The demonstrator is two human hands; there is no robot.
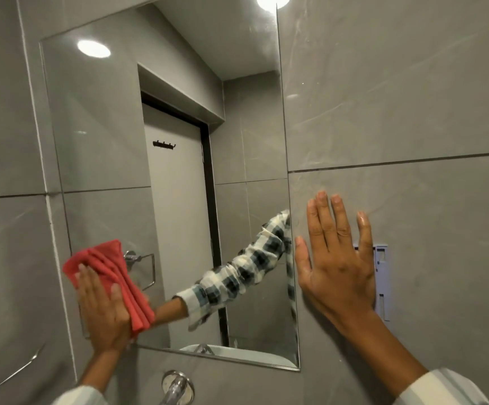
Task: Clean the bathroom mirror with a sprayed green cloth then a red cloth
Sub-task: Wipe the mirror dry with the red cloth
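A tall frameless mirror [120, 127] hangs on the grey tiled wall. My left hand [102, 311] presses a crumpled red cloth [111, 270] flat against the mirror's lower left corner, fingers spread over the cloth. The reflection shows my checked sleeve reaching toward the cloth. My right hand [336, 258] lies flat on the wall tile just right of the mirror's edge, fingers apart and holding nothing. No green cloth is in view.
A chrome tap [177, 388] sticks out of the wall below the mirror. A pale lilac plastic holder [382, 276] is fixed to the wall, partly behind my right hand. The mirror reflects a white door with hooks, a towel ring and ceiling lights.
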